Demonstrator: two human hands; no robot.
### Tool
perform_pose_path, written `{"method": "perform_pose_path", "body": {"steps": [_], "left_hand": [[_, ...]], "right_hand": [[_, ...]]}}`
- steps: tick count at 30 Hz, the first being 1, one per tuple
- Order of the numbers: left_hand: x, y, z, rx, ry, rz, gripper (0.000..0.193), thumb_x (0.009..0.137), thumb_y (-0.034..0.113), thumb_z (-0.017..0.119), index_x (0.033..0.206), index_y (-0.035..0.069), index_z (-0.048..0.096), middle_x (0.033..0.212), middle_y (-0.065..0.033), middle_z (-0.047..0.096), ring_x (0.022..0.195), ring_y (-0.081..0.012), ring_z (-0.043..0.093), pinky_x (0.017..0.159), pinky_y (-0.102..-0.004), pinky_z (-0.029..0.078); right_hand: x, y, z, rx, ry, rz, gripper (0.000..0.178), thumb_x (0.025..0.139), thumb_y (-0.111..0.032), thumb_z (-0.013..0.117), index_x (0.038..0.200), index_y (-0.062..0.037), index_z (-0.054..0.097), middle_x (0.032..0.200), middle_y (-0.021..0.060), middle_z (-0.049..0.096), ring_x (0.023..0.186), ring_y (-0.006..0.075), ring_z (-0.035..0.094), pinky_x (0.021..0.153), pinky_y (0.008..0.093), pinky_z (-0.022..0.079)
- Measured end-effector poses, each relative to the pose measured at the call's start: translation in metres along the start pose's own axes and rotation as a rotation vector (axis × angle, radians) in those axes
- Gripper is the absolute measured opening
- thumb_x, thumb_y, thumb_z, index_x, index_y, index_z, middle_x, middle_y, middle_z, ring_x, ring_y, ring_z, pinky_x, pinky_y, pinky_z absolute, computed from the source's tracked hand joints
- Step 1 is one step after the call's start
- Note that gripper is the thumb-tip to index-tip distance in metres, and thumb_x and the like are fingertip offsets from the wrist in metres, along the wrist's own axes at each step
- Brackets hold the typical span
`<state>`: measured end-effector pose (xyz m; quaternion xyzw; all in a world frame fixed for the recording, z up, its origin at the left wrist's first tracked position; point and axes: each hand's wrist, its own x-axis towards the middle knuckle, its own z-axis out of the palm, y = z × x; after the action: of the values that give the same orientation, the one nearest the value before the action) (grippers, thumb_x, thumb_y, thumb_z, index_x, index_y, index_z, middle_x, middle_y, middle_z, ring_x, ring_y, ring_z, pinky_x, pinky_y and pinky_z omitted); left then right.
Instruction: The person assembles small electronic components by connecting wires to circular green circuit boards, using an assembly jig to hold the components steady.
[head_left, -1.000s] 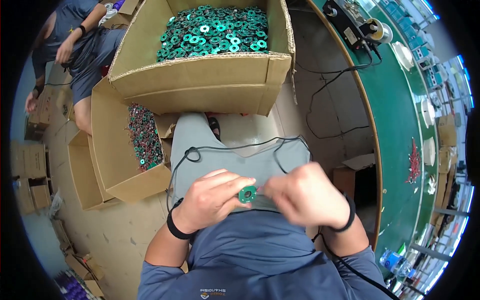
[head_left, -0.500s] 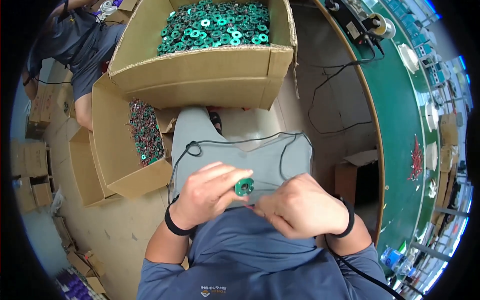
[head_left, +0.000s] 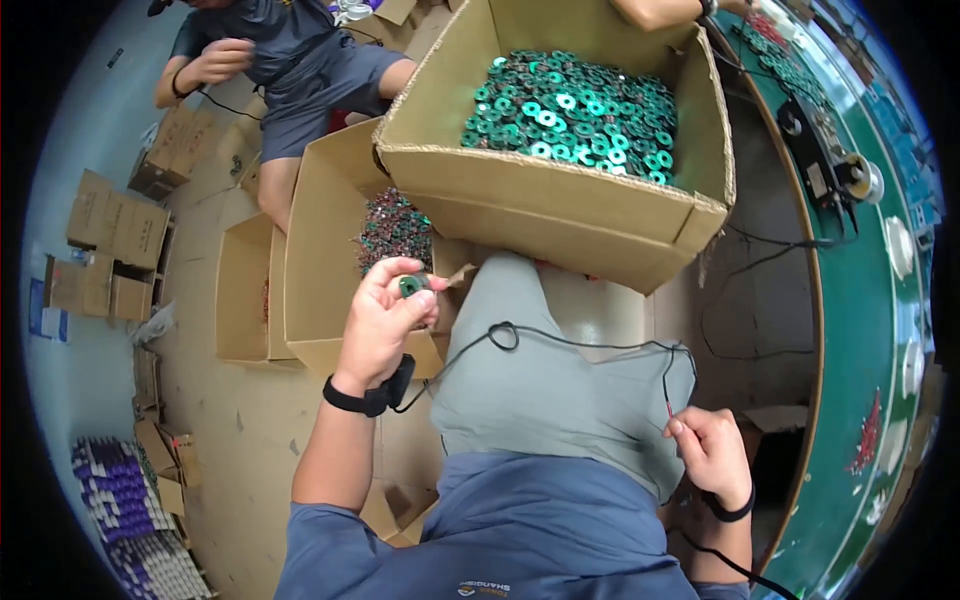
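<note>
My left hand point(head_left: 385, 315) is raised over the near edge of a cardboard box, its thumb and fingers closed around a small green ring-shaped part point(head_left: 413, 285). The part's dark centre hole faces up. Over my right thigh, my right hand point(head_left: 712, 448) pinches what looks like the red-tipped end of a thin black cord point(head_left: 570, 343). That cord lies across my lap with a small loop in it and reaches the black band point(head_left: 372, 400) on my left wrist. Below my left hand, the box point(head_left: 325, 240) contains many small green and red parts point(head_left: 395, 232).
Ahead stands a large cardboard box point(head_left: 540, 195) with a heap of green rings point(head_left: 575, 115). A green workbench point(head_left: 850, 330) runs along the right, bearing a black device point(head_left: 815, 150) and red pieces point(head_left: 866, 435). A co-worker point(head_left: 290, 60) sits far left; another person's arm point(head_left: 660, 10) shows at the top.
My hands have moved apart: the left went forward to the smaller box with the green ring part, the right back toward my right thigh. The whole view has shifted leftward.
</note>
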<state>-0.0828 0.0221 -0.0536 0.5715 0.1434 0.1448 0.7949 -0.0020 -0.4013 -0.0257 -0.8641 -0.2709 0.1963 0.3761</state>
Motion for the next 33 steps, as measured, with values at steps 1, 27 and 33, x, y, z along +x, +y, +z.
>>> {"method": "perform_pose_path", "body": {"steps": [1, 27, 33], "left_hand": [[0.003, 0.008, -0.008, 0.016, 0.004, 0.015, 0.035, 0.097, -0.001, 0.067, 0.128, 0.007, 0.054, 0.115, -0.0139, 0.072, 0.083, -0.0117, 0.068, 0.078, -0.0261, 0.058], [0.333, 0.038, 0.191, 1.615, -0.467, 0.351, 0.04, 0.075, 0.03, 0.088, 0.107, 0.007, 0.079, 0.106, -0.0188, 0.076, 0.103, -0.0351, 0.072, 0.094, -0.0439, 0.057], [0.39, 0.015, 0.15, 1.681, -0.222, 0.358, 0.04, 0.074, 0.027, 0.087, 0.108, 0.008, 0.079, 0.105, -0.0198, 0.075, 0.103, -0.0366, 0.072, 0.094, -0.0452, 0.057]], "right_hand": [[-0.001, 0.002, -0.001, 0.004, 0.019, 0.041, 0.02, 0.095, -0.008, 0.062, 0.08, -0.0022, 0.073, 0.058, 0.0157, 0.059, 0.051, 0.0319, 0.062, 0.052, 0.0374, 0.048], [-0.011, 0.005, -0.047, 0.025, 0.151, 0.302, 0.017, 0.093, -0.01, 0.062, 0.084, -0.0038, 0.075, 0.068, 0.0185, 0.067, 0.064, 0.0361, 0.069, 0.062, 0.0401, 0.056], [-0.031, 0.016, -0.06, 0.042, 0.234, 0.332, 0.019, 0.093, -0.008, 0.061, 0.078, -0.0016, 0.071, 0.058, 0.0134, 0.063, 0.051, 0.0246, 0.065, 0.052, 0.0339, 0.049]]}}
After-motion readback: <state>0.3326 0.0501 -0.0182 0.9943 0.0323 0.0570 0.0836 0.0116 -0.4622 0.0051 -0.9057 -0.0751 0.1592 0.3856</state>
